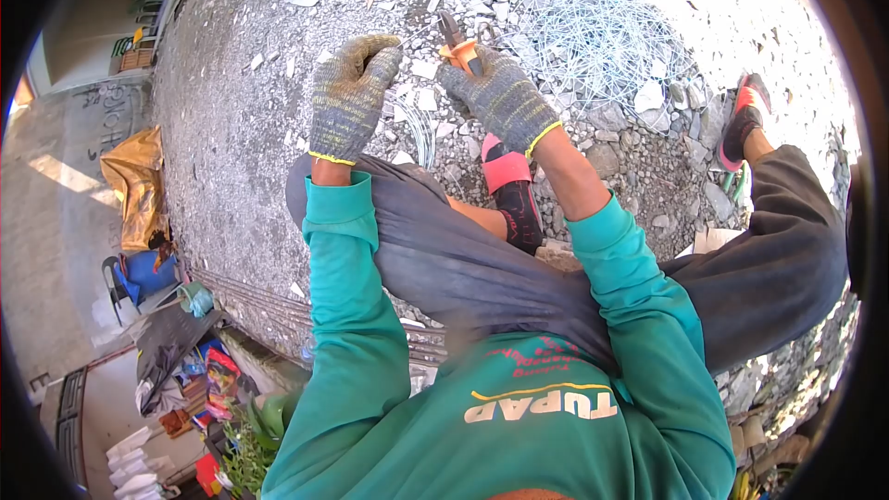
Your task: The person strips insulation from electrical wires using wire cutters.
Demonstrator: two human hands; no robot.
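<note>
My left hand [355, 97], in a grey knitted glove, is closed with thumb and fingers together, and a thin wire [419, 32] runs from it toward the pliers. My right hand [498, 97], gloved too, is wrapped round pliers with orange and black handles [461, 54]. Their dark jaws point up and away from me, near the wire; whether they touch it I cannot tell. Below and between my hands, a bundle of bent wires [419, 130] lies by my knee. A large tangle of thin pale wire [597, 42] is spread on the stones beyond my right hand.
Gravel and broken stones [250, 130] cover the ground. My feet wear pink and black sandals [507, 171], one near the middle, one at far right. Long rods [250, 296] lie at lower left. A brown tarp [139, 185], a blue container [148, 273] and plants [243, 449] are at the left.
</note>
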